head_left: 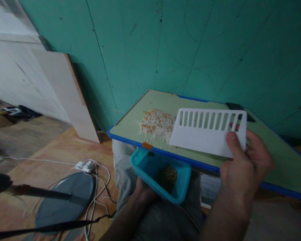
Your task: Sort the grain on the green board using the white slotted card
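Observation:
My right hand (pixel 245 160) grips a flat white plastic scraper (pixel 200 139) by its right end, thumb on top. A row of slots runs along the scraper's far edge. Just left of it, white grains mixed with orange-yellow peas (pixel 157 124) lie heaped on a pale green tabletop (pixel 130 124). Below the table's near edge, my left hand (pixel 144 190) supports a turquoise plastic tub (pixel 142 164) from underneath; its fingers are mostly hidden by the tub. Small dark green and tan grains (pixel 167 177) rest in the tub's right part.
Blue edging (pixel 125 139) rims the table, with a patch of brown tape (pixel 147 146) on it. A dark flat object (pixel 238 108) lies at the back. A green wall (pixel 140 50) stands behind. Left are a round grey stand base (pixel 65 201), white cables (pixel 95 194) and a leaning board (pixel 65 90).

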{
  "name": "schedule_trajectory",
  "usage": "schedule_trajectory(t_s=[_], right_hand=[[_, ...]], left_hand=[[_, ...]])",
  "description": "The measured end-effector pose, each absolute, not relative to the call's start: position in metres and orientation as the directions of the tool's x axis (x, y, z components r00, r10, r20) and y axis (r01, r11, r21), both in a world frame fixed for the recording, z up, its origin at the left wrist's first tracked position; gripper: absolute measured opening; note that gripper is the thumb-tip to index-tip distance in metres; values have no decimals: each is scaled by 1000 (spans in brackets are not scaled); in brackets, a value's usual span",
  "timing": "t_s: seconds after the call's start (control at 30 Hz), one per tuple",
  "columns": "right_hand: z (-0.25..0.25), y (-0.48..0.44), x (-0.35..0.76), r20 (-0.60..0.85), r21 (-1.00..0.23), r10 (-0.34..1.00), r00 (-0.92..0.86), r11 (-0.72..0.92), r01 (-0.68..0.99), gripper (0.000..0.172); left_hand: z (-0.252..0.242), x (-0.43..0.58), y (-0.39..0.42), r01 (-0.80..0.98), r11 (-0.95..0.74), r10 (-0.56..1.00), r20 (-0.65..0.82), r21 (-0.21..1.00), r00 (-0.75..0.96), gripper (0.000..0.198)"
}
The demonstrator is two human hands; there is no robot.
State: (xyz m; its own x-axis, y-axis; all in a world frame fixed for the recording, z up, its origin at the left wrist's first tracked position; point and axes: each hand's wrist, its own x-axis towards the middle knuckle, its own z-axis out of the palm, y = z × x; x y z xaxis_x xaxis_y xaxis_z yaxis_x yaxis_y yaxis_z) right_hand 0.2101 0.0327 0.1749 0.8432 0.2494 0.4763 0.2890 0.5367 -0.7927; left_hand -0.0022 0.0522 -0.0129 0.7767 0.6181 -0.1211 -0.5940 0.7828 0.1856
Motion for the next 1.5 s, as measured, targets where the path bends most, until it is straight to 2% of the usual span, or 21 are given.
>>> schedule_trajectory(t_s=[0.13,0.37,0.5,0.6,0.77,0.97,1.17,1.33,1.5], right_hand=[[175,32,211,478,-791,219,851,527,309,37],[173,28,213,497,-812,284,820,484,325,36],[172,30,213,499,-802,257,827,500,328,38],[173,30,212,503,-797,262,824,509,325,36],[179,26,207,480,-798,290,828,536,275,35],[179,27,206,477,-807,305,824,524,273,36],[178,26,208,484,-807,313,817,522,278,38],[179,25,208,489,-799,334,806,542,261,38],[180,28,208,471,-800,316,824,547,247,37]], left_hand=[[-10,0,52,-605,777,628,-138,174,766,54],[7,-1,48,-585,798,602,-228,142,765,28],[14,-1,46,-605,789,604,-317,108,732,25],[15,-1,46,-591,802,584,-328,88,743,24],[17,-1,47,-570,818,563,-297,72,771,32],[16,-1,47,-618,785,581,-383,33,718,37],[24,0,47,-602,796,566,-421,58,708,38],[33,2,48,-647,761,569,-433,-42,699,42],[28,1,49,-651,758,563,-485,-20,670,55]])
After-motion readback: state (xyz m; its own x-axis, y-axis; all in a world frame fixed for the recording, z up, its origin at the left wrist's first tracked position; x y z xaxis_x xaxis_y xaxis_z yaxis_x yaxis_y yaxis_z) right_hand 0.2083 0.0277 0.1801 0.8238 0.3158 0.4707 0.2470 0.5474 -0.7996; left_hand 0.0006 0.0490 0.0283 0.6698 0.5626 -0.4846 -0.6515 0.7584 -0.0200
